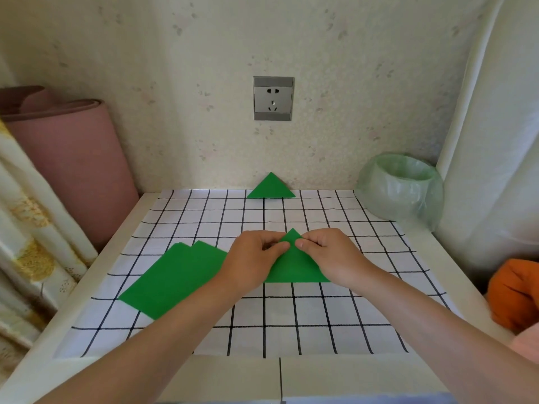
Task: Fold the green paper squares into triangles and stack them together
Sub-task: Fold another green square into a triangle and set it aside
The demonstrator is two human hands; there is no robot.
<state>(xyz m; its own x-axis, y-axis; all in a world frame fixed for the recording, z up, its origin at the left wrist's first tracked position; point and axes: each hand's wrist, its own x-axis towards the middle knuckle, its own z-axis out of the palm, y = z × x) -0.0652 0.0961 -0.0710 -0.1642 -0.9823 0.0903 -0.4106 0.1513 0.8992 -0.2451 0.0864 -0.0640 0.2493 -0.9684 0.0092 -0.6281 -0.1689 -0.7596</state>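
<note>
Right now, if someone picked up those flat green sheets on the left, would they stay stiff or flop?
The green sheets would probably flop and bend, since they look thin and lie flat on the checked cloth. Their far corners are fanned out, so a push would likely slide them apart, not shift them as one.
</note>
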